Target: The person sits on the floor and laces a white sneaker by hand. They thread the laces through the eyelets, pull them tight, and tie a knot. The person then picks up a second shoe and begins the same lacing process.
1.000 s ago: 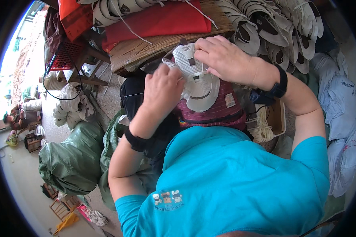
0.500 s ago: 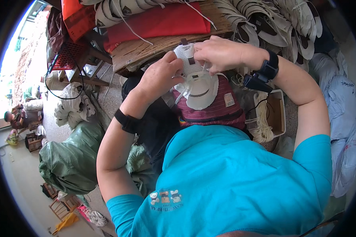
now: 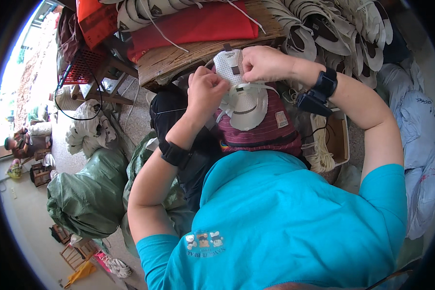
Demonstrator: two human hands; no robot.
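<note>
Left hand (image 3: 205, 92) and right hand (image 3: 265, 64) were curled, any grip unclear, at the white shoe upper (image 3: 247, 121) on maroon striped cloth (image 3: 261, 140); it looked light, soft, best pinched by its edges

Turquoise short-sleeved shirt (image 3: 285, 217) here, three little bears (image 3: 204, 240) printed on the front! Black bands (image 3: 175, 153) just behind both hands (image 3: 205, 91), the right one carrying a dark, boxy unit (image 3: 314, 105)!

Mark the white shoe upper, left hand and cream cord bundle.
White shoe upper (image 3: 247, 105), head view: the pale front section.
Left hand (image 3: 203, 95), head view: back of the hand.
Cream cord bundle (image 3: 322, 157), head view: its lower strands.
</note>
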